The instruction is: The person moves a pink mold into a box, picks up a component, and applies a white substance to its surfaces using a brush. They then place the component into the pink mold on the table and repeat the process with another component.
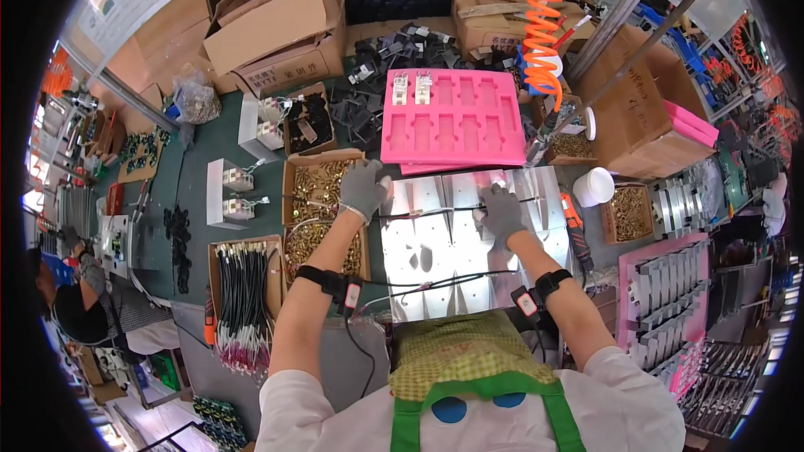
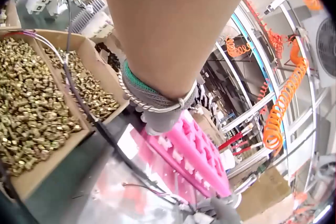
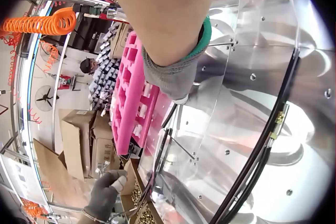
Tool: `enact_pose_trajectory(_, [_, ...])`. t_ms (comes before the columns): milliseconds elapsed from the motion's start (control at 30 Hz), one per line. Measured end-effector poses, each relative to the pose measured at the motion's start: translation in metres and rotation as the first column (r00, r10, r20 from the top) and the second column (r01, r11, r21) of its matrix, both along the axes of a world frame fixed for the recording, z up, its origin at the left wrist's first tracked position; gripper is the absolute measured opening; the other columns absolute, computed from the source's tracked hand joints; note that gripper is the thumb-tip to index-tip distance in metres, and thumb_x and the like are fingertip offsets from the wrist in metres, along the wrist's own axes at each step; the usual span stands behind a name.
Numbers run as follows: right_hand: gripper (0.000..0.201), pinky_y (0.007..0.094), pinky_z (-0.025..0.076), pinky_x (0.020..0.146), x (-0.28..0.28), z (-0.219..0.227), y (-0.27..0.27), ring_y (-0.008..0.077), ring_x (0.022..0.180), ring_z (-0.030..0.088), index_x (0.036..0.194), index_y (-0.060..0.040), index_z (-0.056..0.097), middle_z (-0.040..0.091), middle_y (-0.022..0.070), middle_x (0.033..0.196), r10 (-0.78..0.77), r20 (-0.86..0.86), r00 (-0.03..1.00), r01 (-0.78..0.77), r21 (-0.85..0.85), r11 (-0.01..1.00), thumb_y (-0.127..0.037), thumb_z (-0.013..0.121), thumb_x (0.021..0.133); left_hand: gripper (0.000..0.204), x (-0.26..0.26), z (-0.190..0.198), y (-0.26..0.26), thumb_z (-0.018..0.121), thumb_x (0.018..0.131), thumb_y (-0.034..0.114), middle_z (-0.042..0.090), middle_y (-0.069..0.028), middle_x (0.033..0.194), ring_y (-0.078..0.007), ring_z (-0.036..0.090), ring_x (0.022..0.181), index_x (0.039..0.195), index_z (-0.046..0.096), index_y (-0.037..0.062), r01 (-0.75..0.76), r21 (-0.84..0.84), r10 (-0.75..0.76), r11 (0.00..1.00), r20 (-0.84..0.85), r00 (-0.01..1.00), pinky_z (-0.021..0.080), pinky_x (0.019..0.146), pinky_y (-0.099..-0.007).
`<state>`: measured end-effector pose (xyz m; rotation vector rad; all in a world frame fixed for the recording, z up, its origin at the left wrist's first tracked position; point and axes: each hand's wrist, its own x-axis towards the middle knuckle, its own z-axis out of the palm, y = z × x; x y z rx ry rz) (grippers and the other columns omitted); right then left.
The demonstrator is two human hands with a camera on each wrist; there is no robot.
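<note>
Mirror-bright metal panels (image 1: pixel 423 255) lie under black cables (image 1: pixel 459 279); right hand (image 1: pixel 502 213) spread above them, left hand (image 1: pixel 363 189) loosely bent at far left.

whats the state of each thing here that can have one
pink tray: two slots filled, others empty
left carton: flaps open
screw boxes: filled
cable box: filled
coil hose: hanging
metal sheets: lying flat, cables across
</note>
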<state>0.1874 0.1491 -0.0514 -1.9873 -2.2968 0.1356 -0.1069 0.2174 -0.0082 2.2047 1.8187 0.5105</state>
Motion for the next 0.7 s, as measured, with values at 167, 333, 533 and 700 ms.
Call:
enact_pose_trajectory(167, [0.038,0.0393,0.04,0.078,-0.012,0.04,0.01,0.0266,0.092,0.05,0.098,-0.0087,0.05,0.05,0.012,0.096,0.039,-0.011,0.999,-0.04,-0.187,0.982,-0.032,0.06,0.068,0.033,0.033,-0.017,0.087,0.055,0.08,0.029,0.058,-0.0122,0.085,-0.0243,0.058,0.079,0.101,0.054,0.0039,-0.201,-0.074,0.213,0.977,0.446,0.87,0.046,0.071,-0.0351])
enact_pose_trajectory(333, [0.044,0.041,0.039,0.082,-0.017,0.085,0.081,0.0302,0.1,0.047,0.108,-0.0082,0.047,0.048,0.0144,0.107,0.129,-0.259,0.957,-0.148,-0.059,0.987,-0.028,0.061,0.071,0.037,0.047,-0.052,0.201,0.048,0.083,0.035,0.061,-0.0131,0.08,-0.024,0.061,0.073,0.095,0.055,0.0012,-0.15,-0.491,0.497,0.858,0.72,0.484,0.049,0.062,-0.0329])
enact_pose_trajectory(533, [0.053,0.0415,0.028,0.095,-0.026,0.068,0.183,0.0307,0.112,0.039,0.119,-0.0099,0.043,0.041,0.0161,0.122,0.202,-0.071,0.977,-0.181,0.227,0.957,-0.035,0.057,0.074,0.035,0.08,0.009,0.22,0.04,0.087,0.033,0.06,-0.0167,0.083,-0.0274,0.06,0.064,0.096,0.052,0.0015,0.301,-0.744,0.773,0.597,0.633,0.032,0.052,0.064,-0.0428])
enact_pose_trajectory(700, [0.055,0.0424,0.018,0.101,-0.022,0.036,0.197,0.0299,0.118,0.033,0.122,-0.0114,0.041,0.034,0.016,0.13,0.214,-0.041,0.976,-0.202,0.189,0.961,-0.035,0.055,0.075,0.029,0.098,0.008,0.243,0.035,0.09,0.029,0.059,-0.0153,0.082,-0.0323,0.059,0.08,0.087,0.052,0.0062,0.489,-0.714,0.811,0.5,0.585,0.024,0.046,0.078,-0.0512])
